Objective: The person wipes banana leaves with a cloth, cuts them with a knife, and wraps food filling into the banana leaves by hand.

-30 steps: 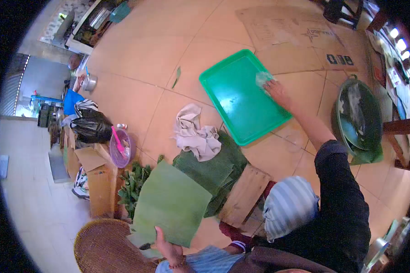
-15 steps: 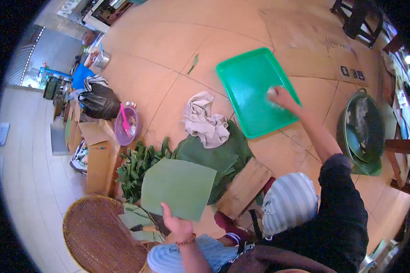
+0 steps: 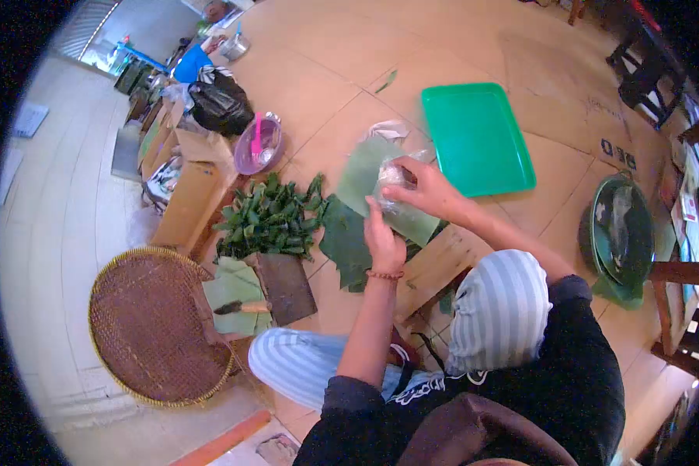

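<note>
My left hand (image 3: 384, 242) supports a pale green banana leaf piece (image 3: 356, 172) from below, thumb pressed against it. My right hand (image 3: 431, 189) pinches a white lump in clear plastic (image 3: 394, 177) over the leaf. The plastic spreads loosely, and the lump's exact kind is unclear. Under my hands lies a stack of darker leaf pieces (image 3: 343, 242), partly hidden. A crumpled light cloth (image 3: 390, 130) shows behind the leaf. Beyond my right hand is a green plastic tray (image 3: 481, 140).
Left of the stack sits a heap of folded green leaf bundles (image 3: 268, 217). A knife (image 3: 242, 307) lies on leaf pieces beside a round woven tray (image 3: 159, 326). A purple basin (image 3: 250, 151), a cardboard box (image 3: 186, 203), a wooden board (image 3: 439, 268) and a dark green basin (image 3: 625, 225) surround me.
My right hand has come back from over the green tray to the leaf. My left hand has lifted the leaf piece forward and right to meet it. The view has shifted.
</note>
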Action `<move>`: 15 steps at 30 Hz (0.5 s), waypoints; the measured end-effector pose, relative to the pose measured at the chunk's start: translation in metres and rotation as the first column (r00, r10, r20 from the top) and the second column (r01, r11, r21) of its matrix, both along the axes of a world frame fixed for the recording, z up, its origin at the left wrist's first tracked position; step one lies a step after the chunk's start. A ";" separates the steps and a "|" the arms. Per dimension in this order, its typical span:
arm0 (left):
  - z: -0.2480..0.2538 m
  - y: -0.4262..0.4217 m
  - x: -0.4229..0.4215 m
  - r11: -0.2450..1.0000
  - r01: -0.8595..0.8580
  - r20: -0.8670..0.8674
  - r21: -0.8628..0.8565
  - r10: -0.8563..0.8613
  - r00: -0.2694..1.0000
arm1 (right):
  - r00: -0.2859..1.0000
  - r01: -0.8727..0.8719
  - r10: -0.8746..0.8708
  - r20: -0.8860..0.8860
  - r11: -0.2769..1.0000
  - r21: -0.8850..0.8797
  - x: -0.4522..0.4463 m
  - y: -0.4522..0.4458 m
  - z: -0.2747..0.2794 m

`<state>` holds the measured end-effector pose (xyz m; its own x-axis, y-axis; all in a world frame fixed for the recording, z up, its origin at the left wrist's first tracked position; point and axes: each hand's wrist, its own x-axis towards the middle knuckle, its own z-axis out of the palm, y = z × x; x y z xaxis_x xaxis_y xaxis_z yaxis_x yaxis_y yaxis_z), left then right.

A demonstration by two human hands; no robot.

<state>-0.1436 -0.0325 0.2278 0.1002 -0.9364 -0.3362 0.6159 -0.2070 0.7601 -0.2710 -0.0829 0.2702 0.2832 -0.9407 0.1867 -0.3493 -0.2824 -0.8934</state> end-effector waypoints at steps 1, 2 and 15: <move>0.002 0.002 0.000 1.000 -0.009 -0.043 -0.003 0.009 0.999 | 1.000 -0.011 0.009 -0.028 0.998 -0.070 0.004 0.004 0.000; 0.003 0.004 -0.001 1.000 -0.014 -0.089 -0.007 0.013 0.996 | 0.998 -0.021 0.013 -0.059 0.990 -0.140 0.008 0.007 -0.005; -0.012 0.030 0.032 0.964 0.062 -0.236 -0.259 -0.126 0.964 | 0.995 -0.047 0.007 -0.096 0.906 -0.421 0.026 0.019 -0.020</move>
